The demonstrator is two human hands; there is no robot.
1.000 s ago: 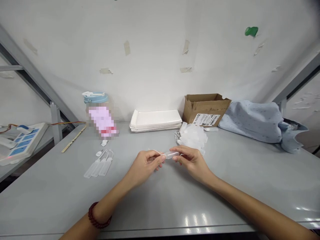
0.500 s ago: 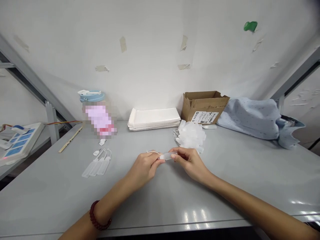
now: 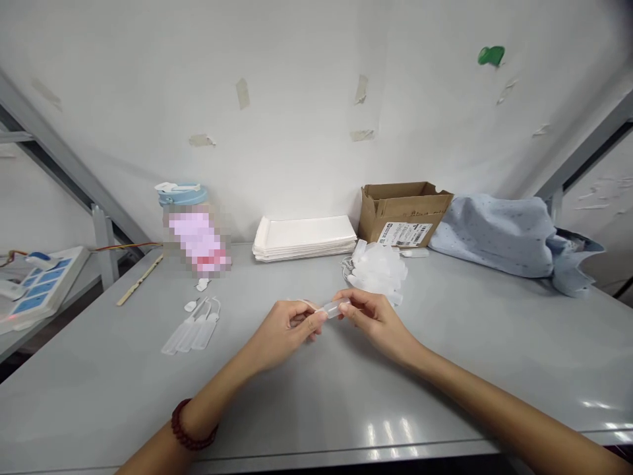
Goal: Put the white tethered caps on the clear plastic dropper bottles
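Note:
Between my hands, above the grey table, is a small translucent plastic sleeve with a thin white cord at its left end. My left hand pinches the corded end; the cord runs over its fingers. My right hand grips the other end between thumb and fingers. Just behind my right hand lies a pile of similar translucent sleeves with looped cords. To the left, several corded sleeves lie side by side, with small white pieces near their cords.
Behind my hands is a stack of white envelopes. An open cardboard box and a light blue cloth stand back right. At left are a blue-lidded container, a blurred pink item, a wooden strip and a power strip.
My left fingers have shifted on the corded end, the thumb now lying over it and the fingers curled beneath. The sleeve tilts slightly more upward to the right. My right hand stays nearly still.

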